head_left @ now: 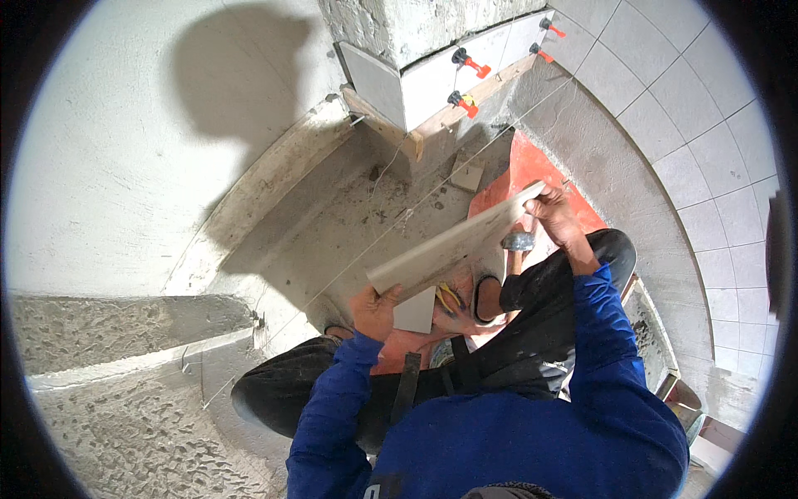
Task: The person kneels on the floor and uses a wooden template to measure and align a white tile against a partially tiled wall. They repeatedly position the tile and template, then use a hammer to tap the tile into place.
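A long pale tile (457, 237) is stretched between my two hands above my lap, tilted so that much of one face shows. My left hand (374, 312) grips its near left end, and my right hand (559, 218) has the far right end between thumb and fingers. Below the tile, close to my left hand, lies a smaller white tile piece (414, 312). Yellow-handled pliers (450, 298) rest beside that piece, near my foot. A hammer with a grey metal head (518, 241) and a wooden handle is under the right half of the tile.
Ahead, tiles on a concrete column (420, 21) carry black-and-red levelling clips (471, 62), above a wooden batten (474, 96). Taut string (407, 214) crosses the space. A red sheet (532, 158) lies under me; a small tile offcut (467, 172) sits on the floor. Tiled wall (686, 108) stands right.
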Action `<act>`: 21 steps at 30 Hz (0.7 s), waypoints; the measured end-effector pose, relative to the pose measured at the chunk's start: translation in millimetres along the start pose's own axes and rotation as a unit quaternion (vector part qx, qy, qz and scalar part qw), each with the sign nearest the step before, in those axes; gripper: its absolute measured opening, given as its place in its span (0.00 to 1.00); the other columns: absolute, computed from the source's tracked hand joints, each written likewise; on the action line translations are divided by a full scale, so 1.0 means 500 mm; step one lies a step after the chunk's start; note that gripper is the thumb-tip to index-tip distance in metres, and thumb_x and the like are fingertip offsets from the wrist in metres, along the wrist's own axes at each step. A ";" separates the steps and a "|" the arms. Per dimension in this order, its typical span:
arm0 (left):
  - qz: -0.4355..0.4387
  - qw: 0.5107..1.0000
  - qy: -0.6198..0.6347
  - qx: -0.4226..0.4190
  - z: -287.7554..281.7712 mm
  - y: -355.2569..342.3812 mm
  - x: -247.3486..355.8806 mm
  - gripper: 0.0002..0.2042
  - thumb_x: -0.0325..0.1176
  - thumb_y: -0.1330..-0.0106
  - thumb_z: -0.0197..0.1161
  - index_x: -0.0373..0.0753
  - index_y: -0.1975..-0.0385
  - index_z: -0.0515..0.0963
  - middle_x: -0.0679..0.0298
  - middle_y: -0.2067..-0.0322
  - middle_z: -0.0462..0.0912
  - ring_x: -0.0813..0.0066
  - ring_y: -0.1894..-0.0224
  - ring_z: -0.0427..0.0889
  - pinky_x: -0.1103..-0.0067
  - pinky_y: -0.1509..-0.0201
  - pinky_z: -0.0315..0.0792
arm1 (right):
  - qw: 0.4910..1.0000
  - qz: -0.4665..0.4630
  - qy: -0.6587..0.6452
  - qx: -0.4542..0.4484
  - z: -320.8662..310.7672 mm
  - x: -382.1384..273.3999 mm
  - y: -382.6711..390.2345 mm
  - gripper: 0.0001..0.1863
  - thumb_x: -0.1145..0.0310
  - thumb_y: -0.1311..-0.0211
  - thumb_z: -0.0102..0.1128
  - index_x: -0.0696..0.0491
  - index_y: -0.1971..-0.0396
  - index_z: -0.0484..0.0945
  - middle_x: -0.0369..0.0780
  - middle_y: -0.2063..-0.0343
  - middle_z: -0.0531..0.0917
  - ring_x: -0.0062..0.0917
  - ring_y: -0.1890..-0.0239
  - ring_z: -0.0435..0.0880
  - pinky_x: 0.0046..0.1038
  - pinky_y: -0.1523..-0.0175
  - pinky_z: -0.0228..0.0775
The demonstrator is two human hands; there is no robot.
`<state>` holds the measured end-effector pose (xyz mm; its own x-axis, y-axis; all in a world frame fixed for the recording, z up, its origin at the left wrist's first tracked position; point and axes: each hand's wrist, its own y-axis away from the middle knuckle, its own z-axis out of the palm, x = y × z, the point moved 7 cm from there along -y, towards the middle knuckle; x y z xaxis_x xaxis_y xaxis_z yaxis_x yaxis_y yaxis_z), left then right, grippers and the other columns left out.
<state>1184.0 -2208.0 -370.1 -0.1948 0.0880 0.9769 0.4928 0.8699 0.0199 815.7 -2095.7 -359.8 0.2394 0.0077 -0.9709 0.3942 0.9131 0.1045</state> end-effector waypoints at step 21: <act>-0.067 0.965 -0.224 0.119 0.106 -0.206 -0.313 0.18 0.41 0.44 0.70 0.26 0.72 0.81 0.47 0.77 0.83 0.60 0.72 0.83 0.67 0.66 0.73 | 0.945 0.059 0.296 0.125 -0.045 0.176 -0.338 0.22 0.71 0.46 0.51 0.59 0.49 0.74 0.53 0.59 0.81 0.42 0.54 0.81 0.35 0.48 0.70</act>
<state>1118.8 -2285.5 -536.1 -0.6169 0.1210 0.7777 0.2387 0.9703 0.0384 750.4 -2240.0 -467.6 -0.2145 0.3971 -0.8924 0.6100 0.7680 0.1951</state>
